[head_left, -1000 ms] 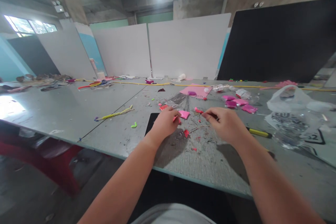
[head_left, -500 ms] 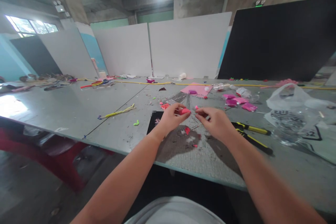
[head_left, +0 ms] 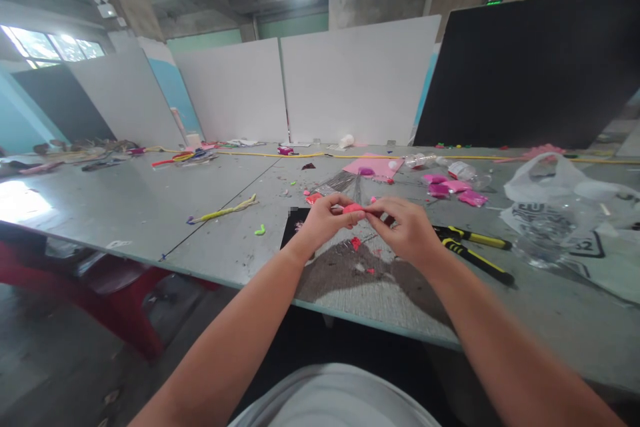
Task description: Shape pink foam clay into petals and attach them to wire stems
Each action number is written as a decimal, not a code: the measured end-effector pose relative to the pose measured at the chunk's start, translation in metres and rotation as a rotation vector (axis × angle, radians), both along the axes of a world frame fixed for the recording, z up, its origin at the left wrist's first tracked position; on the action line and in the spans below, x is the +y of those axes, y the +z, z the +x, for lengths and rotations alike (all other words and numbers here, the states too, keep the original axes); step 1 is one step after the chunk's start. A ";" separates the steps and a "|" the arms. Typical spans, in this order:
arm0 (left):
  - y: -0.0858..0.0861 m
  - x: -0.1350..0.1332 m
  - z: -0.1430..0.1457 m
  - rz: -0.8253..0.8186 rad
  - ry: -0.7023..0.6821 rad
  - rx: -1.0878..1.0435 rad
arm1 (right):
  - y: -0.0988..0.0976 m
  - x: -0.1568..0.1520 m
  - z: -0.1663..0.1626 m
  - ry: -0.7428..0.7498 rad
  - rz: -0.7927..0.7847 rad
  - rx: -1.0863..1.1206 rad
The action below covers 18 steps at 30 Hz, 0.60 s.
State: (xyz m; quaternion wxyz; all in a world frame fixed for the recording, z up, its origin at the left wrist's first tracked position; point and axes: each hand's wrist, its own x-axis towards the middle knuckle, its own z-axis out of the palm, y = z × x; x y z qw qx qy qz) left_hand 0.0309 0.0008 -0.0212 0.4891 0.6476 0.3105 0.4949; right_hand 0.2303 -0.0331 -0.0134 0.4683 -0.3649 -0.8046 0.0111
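Observation:
A pinkish-red lump of modelling clay [head_left: 353, 208] is pinched between the thumb and fingers of my left hand [head_left: 325, 219], above the table. My right hand [head_left: 404, 223] meets it from the other side, its thumb and fingertips closed at the lump's right end. The exact contact there is partly hidden by the fingers. Below my hands, a small red clay piece [head_left: 355, 243] lies beside crumpled clear film. A dark card or pad [head_left: 290, 230] is partly covered by my left hand. Behind them lie thin grey wires or strands [head_left: 340, 183].
Yellow-black pliers [head_left: 475, 253] lie right of my right hand, near a white plastic bag [head_left: 540, 207]. Pink clay packets [head_left: 455, 187] and clear bottles are farther back. A pink sheet [head_left: 377, 164], a yellow twisted strand [head_left: 225, 211] and a green clay bit [head_left: 260, 230] also lie on the table.
My right hand has moved left, closing the gap to the clay, and its fingertips now meet the lump. My left hand keeps its hold. The view has shifted slightly.

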 end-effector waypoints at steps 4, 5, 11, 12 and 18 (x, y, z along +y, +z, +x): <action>0.002 -0.003 0.000 0.002 -0.005 0.017 | 0.001 -0.002 -0.003 -0.017 -0.023 -0.038; 0.002 -0.004 0.000 0.001 -0.010 0.021 | 0.001 -0.003 -0.004 -0.028 -0.042 -0.052; 0.001 -0.003 0.000 0.009 0.067 0.034 | 0.002 0.003 0.003 -0.182 -0.194 0.230; 0.000 0.000 -0.001 0.038 0.138 0.079 | 0.002 0.004 0.005 -0.200 -0.224 0.306; -0.015 0.019 -0.012 0.403 0.478 0.826 | 0.001 0.006 0.009 -0.212 -0.240 0.273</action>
